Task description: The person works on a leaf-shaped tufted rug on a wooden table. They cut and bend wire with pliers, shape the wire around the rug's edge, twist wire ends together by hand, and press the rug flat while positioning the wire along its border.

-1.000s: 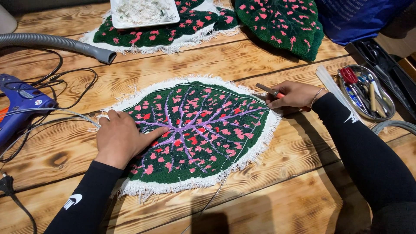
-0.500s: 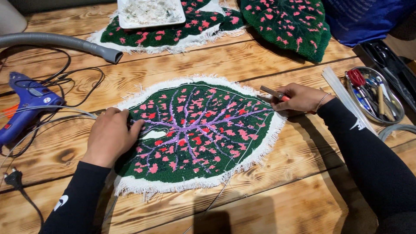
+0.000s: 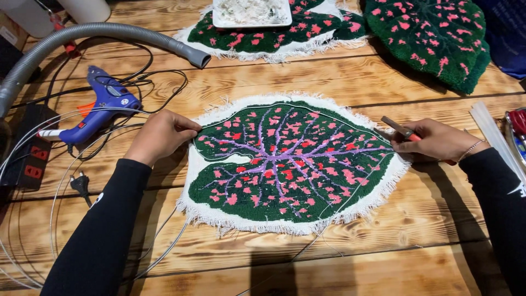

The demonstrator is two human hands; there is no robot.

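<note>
Left hand (image 3: 159, 134), grip pinched on the white fringed edge of the green, pink-flecked, leaf-shaped tufted rug (image 3: 290, 164); right hand (image 3: 435, 141), grip closed around red-handled pliers (image 3: 402, 130) at the opposite edge.

Single view — head-worn camera, above the wooden table (image 3: 350, 82), pitched steeply down and forward. Close range: both forearms enter from the bottom edge, with the left hand (image 3: 159, 134) left of centre and the right hand (image 3: 438, 140) right of centre. The leaf-shaped rug (image 3: 290, 164) spans the gap between the two sets of fingertips and fills mid-frame. Beyond the fingers, the far table runs to the top edge — more rugs there cropped. No second view, so no overlap.
</note>
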